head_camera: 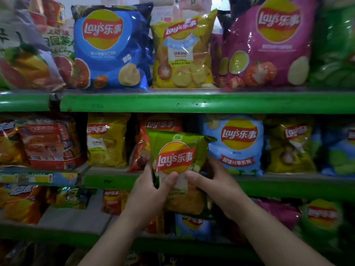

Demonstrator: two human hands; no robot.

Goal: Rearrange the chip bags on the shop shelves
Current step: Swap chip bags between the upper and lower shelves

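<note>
Green chip bag [178, 154] held by left hand [151, 191] and right hand [215, 185], before shelf edge [115, 182].

**Green shelving, wall to wall**

I stand close to green metal shelving [172, 102] that runs left to right across all I can see, tier above tier. Its top rail has a dark, worn joint [55, 100] toward the left. A price strip [38, 178] covers the middle rail at far left. Below it, a bare grey shelf board [80, 214] shows. The light is dim, with a pale bright patch [119, 0] far behind the top tier.
</note>
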